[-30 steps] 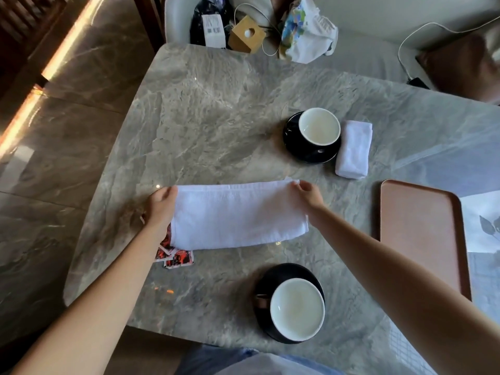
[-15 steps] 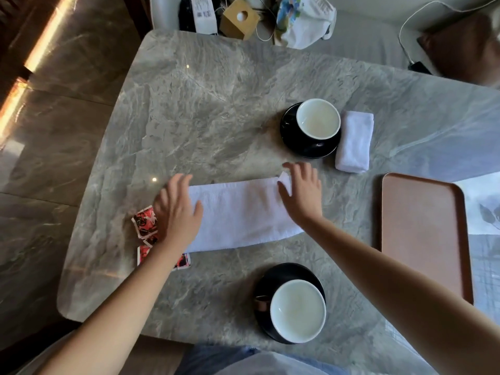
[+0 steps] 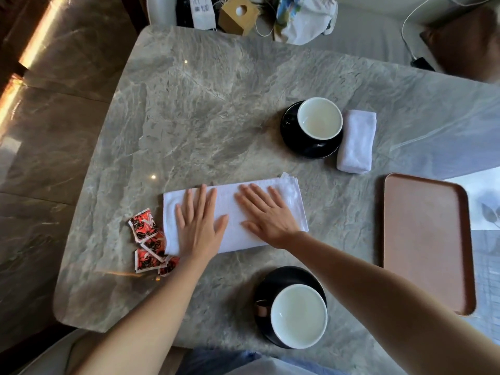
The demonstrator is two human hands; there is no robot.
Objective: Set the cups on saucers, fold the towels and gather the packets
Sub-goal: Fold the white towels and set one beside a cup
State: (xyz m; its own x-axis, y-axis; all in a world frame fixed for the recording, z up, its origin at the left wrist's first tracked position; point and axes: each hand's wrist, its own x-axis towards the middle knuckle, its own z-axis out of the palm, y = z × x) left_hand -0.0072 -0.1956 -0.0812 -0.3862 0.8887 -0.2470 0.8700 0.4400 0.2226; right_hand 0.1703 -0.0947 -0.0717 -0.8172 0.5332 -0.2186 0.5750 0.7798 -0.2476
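Observation:
A white towel [image 3: 292, 196] lies folded into a long strip in the middle of the marble table [image 3: 205, 104]. My left hand [image 3: 198, 226] and my right hand [image 3: 266, 215] both press flat on it, fingers spread. Several red packets [image 3: 147, 239] lie loose at the towel's left end, partly under it. A second white towel [image 3: 355, 142] sits folded small at the far right, beside a black cup [image 3: 319, 123] on a black saucer [image 3: 290, 131]. Another black cup [image 3: 299, 315] stands on its saucer [image 3: 273, 282] near the front edge.
A brown tray [image 3: 427, 239] lies at the right. Beyond the table's far edge a seat holds bags [image 3: 305, 17], a small cardboard box [image 3: 238, 13] and cables. The floor drops away to the left of the table.
Both hands let go of the towel's ends and moved inward, and now lie flat on top of the folded strip. The packets at the left have come into view.

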